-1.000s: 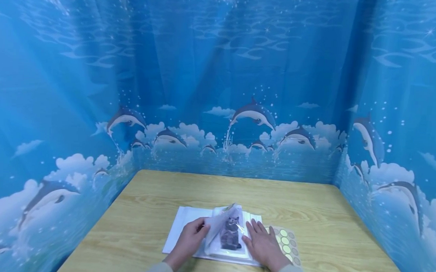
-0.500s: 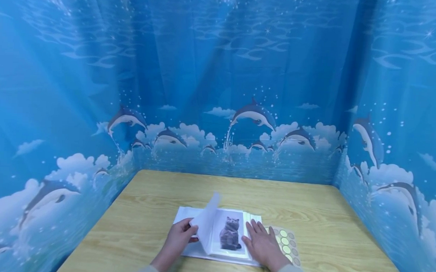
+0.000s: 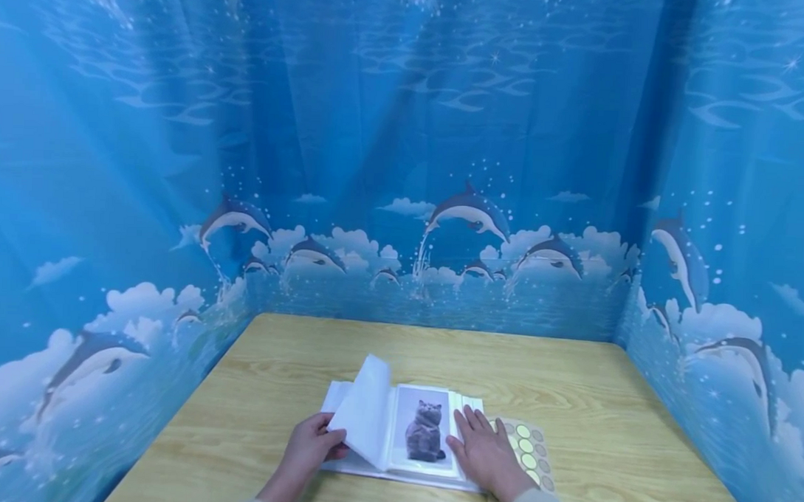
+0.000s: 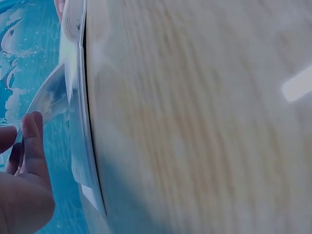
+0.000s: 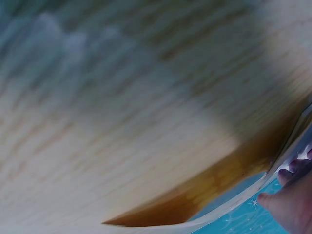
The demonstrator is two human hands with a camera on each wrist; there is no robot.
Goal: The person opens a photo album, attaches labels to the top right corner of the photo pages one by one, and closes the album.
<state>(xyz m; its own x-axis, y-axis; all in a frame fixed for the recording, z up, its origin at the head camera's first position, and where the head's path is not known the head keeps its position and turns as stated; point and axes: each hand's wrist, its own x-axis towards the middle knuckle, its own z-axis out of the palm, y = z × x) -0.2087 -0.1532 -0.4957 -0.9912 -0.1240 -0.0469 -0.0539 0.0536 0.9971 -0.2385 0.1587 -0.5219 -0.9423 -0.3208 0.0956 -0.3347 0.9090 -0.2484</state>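
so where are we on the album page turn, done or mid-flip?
Mid-flip. Done: the album lies open on the table and the cat photo is uncovered. In hand: the left hand holds the translucent page raised and leaning left; the right hand rests flat on the right-hand pages. Left: the page is not yet laid flat. The sticker sheet beside the right hand lies untouched.
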